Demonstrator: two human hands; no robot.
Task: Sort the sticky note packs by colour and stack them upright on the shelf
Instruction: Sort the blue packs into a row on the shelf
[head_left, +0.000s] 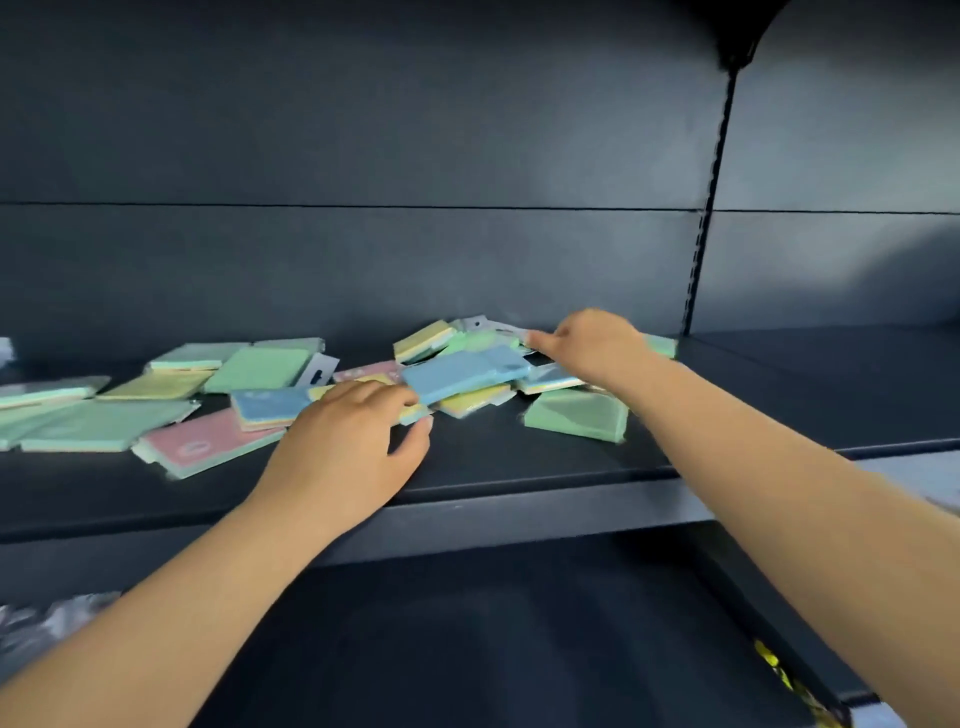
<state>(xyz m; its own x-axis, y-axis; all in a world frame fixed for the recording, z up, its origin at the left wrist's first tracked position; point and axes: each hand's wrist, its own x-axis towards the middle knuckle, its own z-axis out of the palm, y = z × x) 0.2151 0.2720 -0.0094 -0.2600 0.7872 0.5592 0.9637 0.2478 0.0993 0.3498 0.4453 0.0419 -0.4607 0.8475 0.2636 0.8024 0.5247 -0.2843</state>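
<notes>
Sticky note packs lie flat and scattered on a dark shelf (519, 457). Among them are a blue pack (467, 371) on top of the middle pile, a pink pack (208, 439), a green pack (576, 413) and a yellow pack (156, 385). My left hand (353, 441) reaches under the blue pack; its fingers and thumb pinch the edge of a multicolour pack (415, 414). My right hand (592, 345) is at the back of the pile with fingers curled and the index finger touching the packs. It is blurred, so its hold is unclear. A green pack's edge (661, 345) shows behind its wrist.
More green packs (98, 423) lie at the far left of the shelf. A slotted upright (706, 223) divides the back panel on the right. A lower shelf (467, 649) lies below, with crinkled plastic (47, 618) at its left and something yellow (779, 675) at its right.
</notes>
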